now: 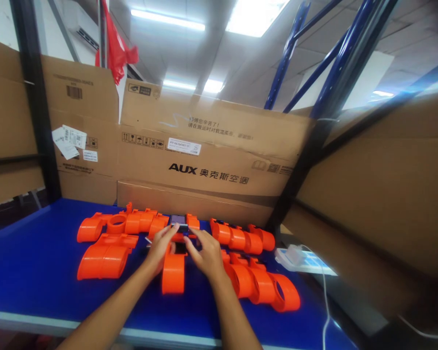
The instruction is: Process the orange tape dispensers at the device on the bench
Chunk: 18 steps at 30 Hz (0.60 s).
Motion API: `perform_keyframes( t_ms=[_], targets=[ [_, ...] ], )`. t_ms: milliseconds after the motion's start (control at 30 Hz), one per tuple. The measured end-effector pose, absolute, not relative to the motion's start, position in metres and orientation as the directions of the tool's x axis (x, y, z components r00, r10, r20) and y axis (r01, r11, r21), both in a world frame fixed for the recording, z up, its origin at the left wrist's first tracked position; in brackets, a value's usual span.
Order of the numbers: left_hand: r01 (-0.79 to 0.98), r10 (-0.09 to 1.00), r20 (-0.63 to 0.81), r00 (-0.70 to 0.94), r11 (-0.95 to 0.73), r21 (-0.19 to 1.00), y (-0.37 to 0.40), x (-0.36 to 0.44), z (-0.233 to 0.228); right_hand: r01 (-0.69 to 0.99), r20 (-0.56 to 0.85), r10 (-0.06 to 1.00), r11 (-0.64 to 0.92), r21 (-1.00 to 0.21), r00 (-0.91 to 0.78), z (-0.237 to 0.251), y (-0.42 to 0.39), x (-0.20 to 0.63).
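Between my hands is an orange plastic part with a wide ring (173, 274) at its near end; its upper end is partly hidden. My left hand (161, 247) is closed at the left of that upper end, its fingertips partly out of sight. On the other side my right hand (206, 252) has its thumb and forefinger apart, close to a dark piece at the part's top. Whether it touches that piece I cannot make out. Just beyond the fingers stands a small device with a grey screen (178, 219).
Several orange ring parts (104, 260) lie at the left on the blue table (40, 267), with more orange rings (261, 286) at the right. A white power strip (304, 260) with a cable sits at the right edge. Cardboard panels (211, 150) and dark posts (40, 107) surround the table.
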<state>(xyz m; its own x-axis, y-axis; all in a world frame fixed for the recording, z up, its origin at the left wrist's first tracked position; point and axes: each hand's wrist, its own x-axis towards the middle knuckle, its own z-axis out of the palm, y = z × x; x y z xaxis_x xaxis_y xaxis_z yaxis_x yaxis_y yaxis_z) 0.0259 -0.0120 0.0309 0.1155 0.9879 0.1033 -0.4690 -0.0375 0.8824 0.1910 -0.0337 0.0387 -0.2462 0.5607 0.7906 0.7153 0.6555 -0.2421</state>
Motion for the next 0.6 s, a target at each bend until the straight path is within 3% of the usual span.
perform_keyframes(
  t_ms=[233, 467, 600],
  targets=[
    [-0.322, 0.970, 0.206, 0.127, -0.156, 0.934, -0.0080, 0.0267, 0.0215, 0.722, 0.818, 0.546, 0.639, -0.266, -0.181, 0.0355, -0.0340, 0.1850],
    [-0.335, 0.967, 0.221, 0.128, -0.168, 0.927, -0.0100, 0.0261, 0.0226, 0.724, 0.805, 0.546, 0.649, -0.232, -0.232, 0.0396, -0.0360, 0.1836],
    [-0.392, 0.956, 0.224, 0.187, -0.136, 0.910, -0.0086, 0.0241, 0.0232, 0.698, 0.802, 0.586, 0.622, -0.354, -0.116, 0.0419, -0.0368, 0.1884]
  ],
)
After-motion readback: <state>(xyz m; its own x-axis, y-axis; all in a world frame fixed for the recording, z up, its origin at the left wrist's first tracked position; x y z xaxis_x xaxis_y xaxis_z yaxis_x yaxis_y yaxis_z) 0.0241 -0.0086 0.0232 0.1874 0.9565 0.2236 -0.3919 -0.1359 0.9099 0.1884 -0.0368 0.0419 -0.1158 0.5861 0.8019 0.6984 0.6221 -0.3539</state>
